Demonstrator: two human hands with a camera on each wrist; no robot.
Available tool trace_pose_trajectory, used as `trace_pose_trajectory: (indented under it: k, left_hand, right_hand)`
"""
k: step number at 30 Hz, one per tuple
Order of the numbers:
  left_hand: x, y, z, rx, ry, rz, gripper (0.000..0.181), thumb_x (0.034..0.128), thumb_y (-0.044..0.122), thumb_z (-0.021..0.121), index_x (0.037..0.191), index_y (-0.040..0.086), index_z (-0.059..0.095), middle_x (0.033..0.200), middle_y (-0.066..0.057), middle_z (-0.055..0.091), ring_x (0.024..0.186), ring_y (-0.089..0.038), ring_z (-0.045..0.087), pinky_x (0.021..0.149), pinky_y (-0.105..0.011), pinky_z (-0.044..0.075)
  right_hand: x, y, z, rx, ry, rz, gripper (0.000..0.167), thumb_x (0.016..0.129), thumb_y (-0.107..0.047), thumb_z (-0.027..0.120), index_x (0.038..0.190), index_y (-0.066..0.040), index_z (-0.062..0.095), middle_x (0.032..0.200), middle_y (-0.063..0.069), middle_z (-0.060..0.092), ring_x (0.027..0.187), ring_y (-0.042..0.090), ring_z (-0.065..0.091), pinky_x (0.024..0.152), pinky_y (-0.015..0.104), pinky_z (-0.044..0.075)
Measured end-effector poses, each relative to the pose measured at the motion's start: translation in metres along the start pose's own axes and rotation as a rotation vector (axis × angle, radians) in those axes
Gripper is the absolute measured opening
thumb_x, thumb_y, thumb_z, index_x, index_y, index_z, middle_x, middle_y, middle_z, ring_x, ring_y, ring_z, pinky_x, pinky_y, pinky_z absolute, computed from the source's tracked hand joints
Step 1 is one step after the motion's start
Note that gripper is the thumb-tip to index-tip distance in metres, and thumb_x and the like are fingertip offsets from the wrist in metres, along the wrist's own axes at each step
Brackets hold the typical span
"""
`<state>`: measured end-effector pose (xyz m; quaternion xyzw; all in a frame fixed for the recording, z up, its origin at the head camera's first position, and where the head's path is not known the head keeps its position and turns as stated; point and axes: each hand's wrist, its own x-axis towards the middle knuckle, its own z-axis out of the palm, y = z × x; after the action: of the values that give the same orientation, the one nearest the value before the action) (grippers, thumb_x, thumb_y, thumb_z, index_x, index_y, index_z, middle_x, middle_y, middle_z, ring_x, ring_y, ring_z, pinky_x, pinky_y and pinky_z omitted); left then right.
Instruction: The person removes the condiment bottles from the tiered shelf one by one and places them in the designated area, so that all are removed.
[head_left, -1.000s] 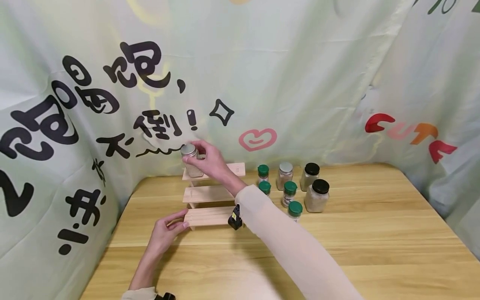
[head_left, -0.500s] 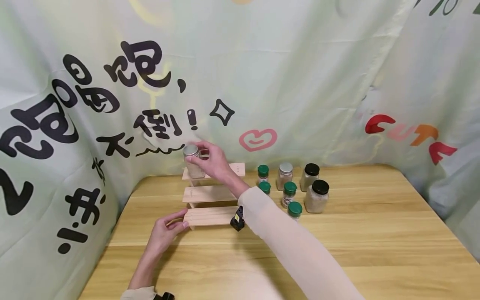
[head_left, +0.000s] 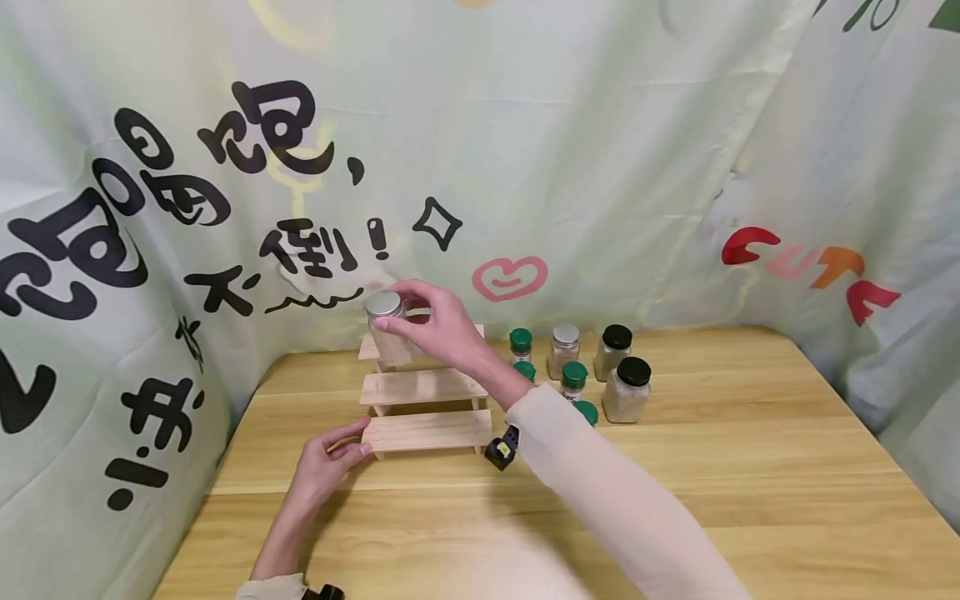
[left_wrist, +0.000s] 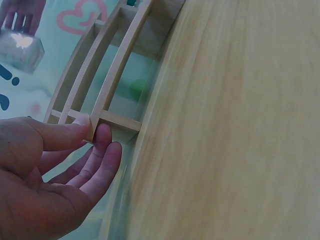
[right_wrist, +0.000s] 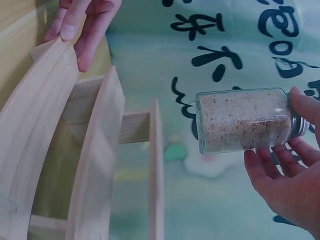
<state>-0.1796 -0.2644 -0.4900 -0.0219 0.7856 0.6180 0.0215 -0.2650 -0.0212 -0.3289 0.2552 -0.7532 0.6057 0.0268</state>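
Observation:
A three-tier wooden rack [head_left: 427,430] stands on the table. My left hand [head_left: 322,467] pinches the left end of its lowest board, thumb on one face and fingertips behind, as the left wrist view shows. My right hand [head_left: 442,325] grips a square glass jar [right_wrist: 245,120] with a silver lid [head_left: 383,303] near its top. Pale brown granules fill most of the jar. In the right wrist view the jar is apart from the rack's boards; in the head view it overlaps the left end of the top tier.
To the rack's right stand several green-capped shaker bottles [head_left: 573,377], another silver-lidded jar [head_left: 564,354] and two black-lidded jars [head_left: 627,396]. A printed cloth [head_left: 600,167] hangs behind the wooden table [head_left: 675,500].
My right hand has moved the silver-lidded jar a little to the right and toward me from the top tier's left end. The left hand keeps its hold on the rack.

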Motion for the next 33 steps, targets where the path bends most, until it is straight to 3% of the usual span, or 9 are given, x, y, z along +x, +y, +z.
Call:
trace_pose_trajectory:
  k: [12, 17, 33]
  left_hand:
    - [-0.001, 0.001, -0.003, 0.012, -0.002, -0.002, 0.045, 0.0949, -0.001, 0.072, 0.138, -0.005, 0.061, 0.142, -0.025, 0.057, 0.107, -0.016, 0.069, 0.086, -0.026, 0.059]
    - [-0.001, 0.000, -0.002, 0.004, -0.004, 0.001, 0.045, 0.0948, -0.001, 0.072, 0.138, -0.005, 0.061, 0.142, -0.025, 0.058, 0.104, -0.013, 0.070, 0.087, -0.026, 0.059]
    - [0.001, -0.003, 0.000, 0.002, -0.003, 0.017, 0.044, 0.0942, -0.005, 0.070, 0.137, -0.007, 0.061, 0.142, -0.027, 0.057, 0.107, -0.018, 0.070, 0.087, -0.028, 0.060]
  right_hand:
    - [-0.044, -0.012, -0.028, 0.051, -0.033, -0.023, 0.041, 0.091, -0.023, 0.081, 0.128, -0.013, 0.067, 0.115, 0.001, 0.068, 0.106, 0.023, 0.066, 0.095, 0.032, 0.057]
    - [-0.064, -0.011, -0.038, 0.048, -0.002, -0.056, 0.038, 0.090, -0.022, 0.082, 0.125, -0.014, 0.069, 0.113, 0.001, 0.069, 0.105, 0.022, 0.066, 0.095, 0.039, 0.057]
    - [-0.118, -0.006, -0.073, 0.016, 0.064, -0.108, 0.040, 0.089, -0.010, 0.082, 0.127, -0.011, 0.068, 0.114, 0.003, 0.070, 0.101, 0.022, 0.066, 0.092, 0.040, 0.059]
